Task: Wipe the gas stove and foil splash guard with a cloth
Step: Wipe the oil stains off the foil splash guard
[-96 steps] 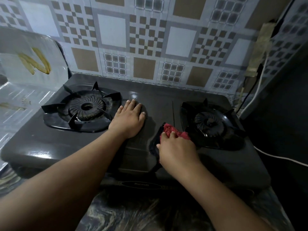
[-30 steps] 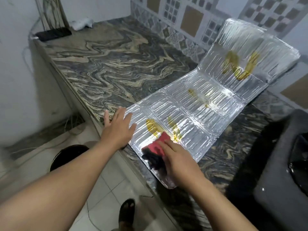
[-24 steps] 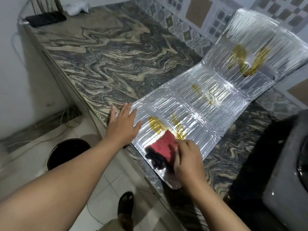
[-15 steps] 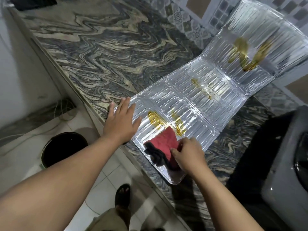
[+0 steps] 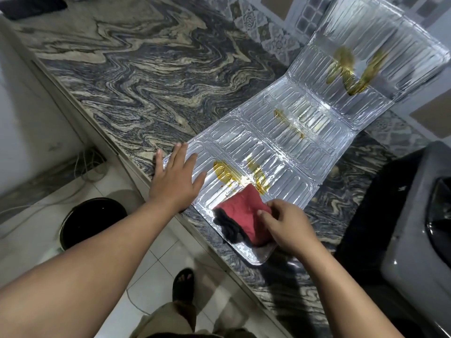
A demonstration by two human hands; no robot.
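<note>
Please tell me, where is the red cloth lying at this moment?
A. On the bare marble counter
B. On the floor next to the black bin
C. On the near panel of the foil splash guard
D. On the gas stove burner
C: the red cloth lies on the near panel of the foil splash guard, just below the yellow stains, with the right hand gripping it.

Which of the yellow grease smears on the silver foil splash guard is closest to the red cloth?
The yellow grease smear on the silver foil splash guard's nearest panel, just beyond the red cloth under the right hand. The other smears sit on the farther panels.
</note>
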